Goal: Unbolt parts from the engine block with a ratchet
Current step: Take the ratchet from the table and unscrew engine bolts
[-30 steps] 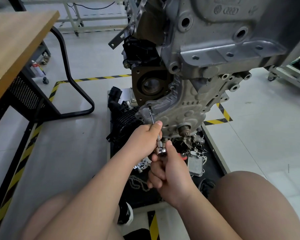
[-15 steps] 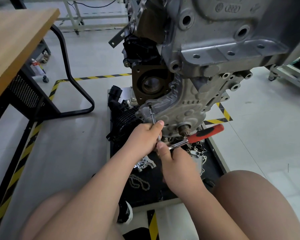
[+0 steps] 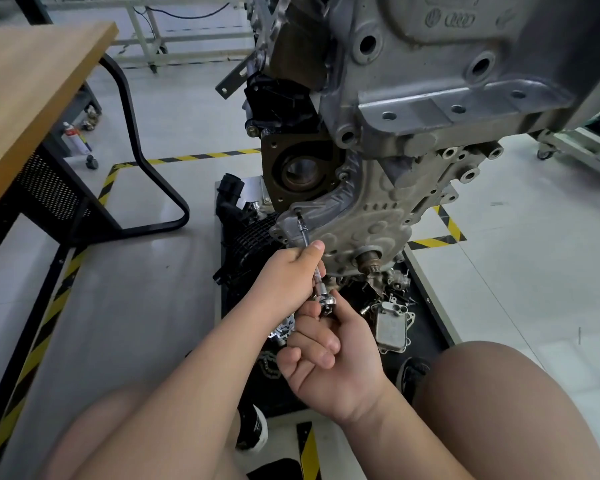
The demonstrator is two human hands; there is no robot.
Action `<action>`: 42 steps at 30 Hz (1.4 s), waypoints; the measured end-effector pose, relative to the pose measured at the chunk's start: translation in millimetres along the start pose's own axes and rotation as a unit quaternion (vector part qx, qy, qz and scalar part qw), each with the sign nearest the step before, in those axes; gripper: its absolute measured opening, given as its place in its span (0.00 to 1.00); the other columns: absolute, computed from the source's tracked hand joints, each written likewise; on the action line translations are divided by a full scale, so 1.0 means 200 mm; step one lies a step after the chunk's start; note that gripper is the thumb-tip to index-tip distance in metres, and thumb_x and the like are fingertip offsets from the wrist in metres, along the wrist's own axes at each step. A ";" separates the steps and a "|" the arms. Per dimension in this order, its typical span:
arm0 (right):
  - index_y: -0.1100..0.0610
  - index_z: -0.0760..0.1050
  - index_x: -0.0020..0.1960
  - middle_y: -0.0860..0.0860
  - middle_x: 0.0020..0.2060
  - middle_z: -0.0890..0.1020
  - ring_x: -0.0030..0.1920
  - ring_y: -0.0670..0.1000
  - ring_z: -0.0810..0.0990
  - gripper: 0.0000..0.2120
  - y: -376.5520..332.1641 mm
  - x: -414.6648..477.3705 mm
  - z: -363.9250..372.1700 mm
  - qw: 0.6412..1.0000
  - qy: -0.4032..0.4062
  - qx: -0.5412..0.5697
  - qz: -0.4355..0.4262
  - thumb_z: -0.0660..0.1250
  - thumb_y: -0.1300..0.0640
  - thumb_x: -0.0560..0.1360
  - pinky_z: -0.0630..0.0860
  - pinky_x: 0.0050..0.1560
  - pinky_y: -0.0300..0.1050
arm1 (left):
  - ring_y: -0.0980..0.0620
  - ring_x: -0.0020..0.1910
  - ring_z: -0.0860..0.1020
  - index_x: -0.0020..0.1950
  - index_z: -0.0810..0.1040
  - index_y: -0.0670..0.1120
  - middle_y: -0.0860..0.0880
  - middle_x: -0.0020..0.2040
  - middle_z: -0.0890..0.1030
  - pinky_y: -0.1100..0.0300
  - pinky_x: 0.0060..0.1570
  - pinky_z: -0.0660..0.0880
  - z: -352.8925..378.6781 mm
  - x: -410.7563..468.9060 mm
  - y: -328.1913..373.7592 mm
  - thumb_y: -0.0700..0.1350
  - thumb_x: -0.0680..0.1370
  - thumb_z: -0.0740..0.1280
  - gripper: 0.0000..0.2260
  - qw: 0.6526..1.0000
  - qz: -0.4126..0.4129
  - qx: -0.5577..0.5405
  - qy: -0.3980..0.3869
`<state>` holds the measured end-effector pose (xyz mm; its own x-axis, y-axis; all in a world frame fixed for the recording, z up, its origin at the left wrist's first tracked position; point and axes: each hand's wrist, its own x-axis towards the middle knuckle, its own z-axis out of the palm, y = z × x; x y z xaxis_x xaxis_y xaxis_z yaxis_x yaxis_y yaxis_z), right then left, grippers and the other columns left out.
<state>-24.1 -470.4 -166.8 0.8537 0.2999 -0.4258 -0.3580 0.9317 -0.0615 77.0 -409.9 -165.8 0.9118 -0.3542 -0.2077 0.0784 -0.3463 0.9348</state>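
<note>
Right hand [image 3: 340, 355], clamped on the ratchet [image 3: 327, 303], has been swung back while the extension [image 3: 305, 237] is pinched by the left hand [image 3: 288, 275], so another loosening stroke is expected.

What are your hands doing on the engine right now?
Left hand grips extension bar, right hand holds ratchet. Tip at cover bolt. Nothing blocking.

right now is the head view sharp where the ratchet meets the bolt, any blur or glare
Head view: sharp at the bolt and ratchet, no motion blur; light soft and even, just a small glint on the ratchet head; the wide lens stretches things at the edges, like the table.
</note>
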 end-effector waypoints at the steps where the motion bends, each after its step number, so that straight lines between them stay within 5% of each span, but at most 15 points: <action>1: 0.57 0.73 0.31 0.47 0.16 0.62 0.15 0.47 0.61 0.21 0.00 0.00 0.00 1.000 0.002 -0.002 0.000 0.58 0.41 0.73 0.72 0.26 0.40 | 0.60 0.20 0.71 0.33 0.74 0.47 0.55 0.21 0.73 0.70 0.21 0.67 0.00 0.00 0.00 0.55 0.81 0.59 0.20 1.000 -0.003 -0.008 -0.002; 7: 0.56 0.73 0.30 0.48 0.16 0.60 0.15 0.48 0.59 0.26 0.00 0.01 0.01 0.992 0.073 -0.097 -0.037 0.57 0.38 0.76 0.70 0.26 0.39 | 0.60 0.20 0.71 0.31 0.73 0.49 0.55 0.21 0.73 0.70 0.22 0.66 -0.01 0.01 -0.01 0.56 0.80 0.60 0.20 1.000 0.008 0.021 0.004; 10: 0.58 0.72 0.36 0.49 0.19 0.60 0.18 0.50 0.59 0.27 0.01 0.03 -0.01 0.944 0.173 -0.257 -0.114 0.53 0.37 0.80 0.70 0.27 0.40 | 0.58 0.19 0.70 0.31 0.73 0.49 0.55 0.20 0.73 0.70 0.22 0.65 -0.01 0.01 -0.02 0.55 0.80 0.61 0.20 1.000 0.005 0.028 0.004; 12: 0.57 0.72 0.36 0.49 0.19 0.64 0.21 0.52 0.63 0.27 0.01 0.03 -0.03 0.851 0.228 -0.433 -0.192 0.52 0.38 0.80 0.70 0.29 0.43 | 0.59 0.19 0.70 0.30 0.73 0.49 0.55 0.20 0.73 0.70 0.22 0.66 -0.02 0.01 -0.02 0.55 0.79 0.62 0.20 0.999 0.011 0.045 0.009; 17: 0.54 0.64 0.30 0.46 0.22 0.70 0.24 0.46 0.68 0.30 -0.04 -0.01 -0.05 0.515 0.258 -0.766 -0.286 0.47 0.27 0.69 0.60 0.28 0.45 | 0.60 0.21 0.70 0.27 0.73 0.49 0.55 0.20 0.73 0.64 0.26 0.68 -0.02 0.03 -0.04 0.56 0.78 0.63 0.21 0.997 0.005 0.067 0.032; 19: 0.54 0.65 0.33 0.47 0.25 0.70 0.27 0.49 0.71 0.35 -0.05 0.00 -0.06 0.438 0.272 -0.808 -0.283 0.39 0.24 0.65 0.61 0.28 0.46 | 0.60 0.21 0.70 0.27 0.73 0.49 0.55 0.21 0.73 0.63 0.28 0.68 -0.02 0.03 -0.04 0.56 0.78 0.63 0.21 0.997 0.002 0.068 0.033; 20: 0.54 0.65 0.33 0.48 0.25 0.71 0.27 0.50 0.71 0.35 -0.05 0.00 -0.07 0.435 0.274 -0.809 -0.284 0.39 0.24 0.65 0.62 0.28 0.46 | 0.60 0.21 0.70 0.28 0.73 0.49 0.55 0.20 0.73 0.65 0.27 0.68 -0.02 0.03 -0.04 0.56 0.78 0.63 0.21 0.997 0.007 0.070 0.032; 22: 0.55 0.65 0.32 0.47 0.23 0.70 0.26 0.50 0.70 0.31 -0.04 0.01 -0.08 0.515 0.268 -0.759 -0.294 0.48 0.29 0.73 0.65 0.30 0.46 | 0.61 0.21 0.71 0.29 0.74 0.49 0.56 0.20 0.73 0.70 0.24 0.66 -0.02 0.02 -0.03 0.55 0.79 0.62 0.20 0.997 0.024 0.073 0.030; 25: 0.57 0.70 0.34 0.49 0.21 0.67 0.22 0.52 0.68 0.25 -0.01 0.02 -0.05 0.795 0.240 -0.507 -0.231 0.54 0.40 0.81 0.68 0.34 0.49 | 0.62 0.22 0.72 0.30 0.74 0.48 0.56 0.21 0.74 0.71 0.24 0.66 -0.02 0.02 -0.02 0.56 0.80 0.61 0.21 0.997 0.035 0.061 0.025; 27: 0.58 0.71 0.38 0.50 0.21 0.63 0.19 0.51 0.62 0.26 0.00 0.04 -0.04 0.888 0.215 -0.373 -0.163 0.53 0.39 0.81 0.67 0.30 0.45 | 0.62 0.22 0.71 0.30 0.74 0.49 0.56 0.21 0.74 0.70 0.25 0.67 -0.02 0.01 -0.01 0.56 0.81 0.60 0.21 0.998 0.040 0.052 0.016; 34: 0.56 0.70 0.33 0.47 0.18 0.59 0.16 0.47 0.57 0.25 -0.01 0.01 -0.01 0.992 0.080 -0.077 -0.063 0.54 0.38 0.78 0.67 0.25 0.38 | 0.62 0.23 0.70 0.34 0.77 0.49 0.58 0.22 0.73 0.69 0.28 0.67 0.00 0.01 -0.03 0.55 0.81 0.59 0.19 0.998 0.048 0.036 0.012; 38: 0.56 0.71 0.33 0.47 0.17 0.63 0.15 0.48 0.62 0.21 0.00 -0.02 0.01 0.999 -0.021 0.022 0.010 0.57 0.42 0.75 0.70 0.25 0.38 | 0.62 0.22 0.70 0.35 0.78 0.50 0.58 0.21 0.71 0.61 0.32 0.69 0.00 0.03 -0.03 0.55 0.81 0.59 0.18 1.000 0.023 0.014 0.014; 42: 0.56 0.72 0.32 0.47 0.17 0.62 0.15 0.47 0.61 0.25 0.01 -0.01 0.01 1.000 0.026 0.011 0.002 0.55 0.39 0.77 0.69 0.25 0.37 | 0.62 0.22 0.70 0.35 0.76 0.50 0.58 0.21 0.72 0.63 0.30 0.67 -0.01 0.03 -0.04 0.54 0.81 0.58 0.18 0.998 0.030 0.045 0.013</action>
<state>-25.5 -469.5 -165.0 0.8318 0.2924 -0.4718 -0.3519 0.9352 -0.0407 81.6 -408.1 -174.1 0.9243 -0.3538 -0.1432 -0.0124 -0.4028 0.9152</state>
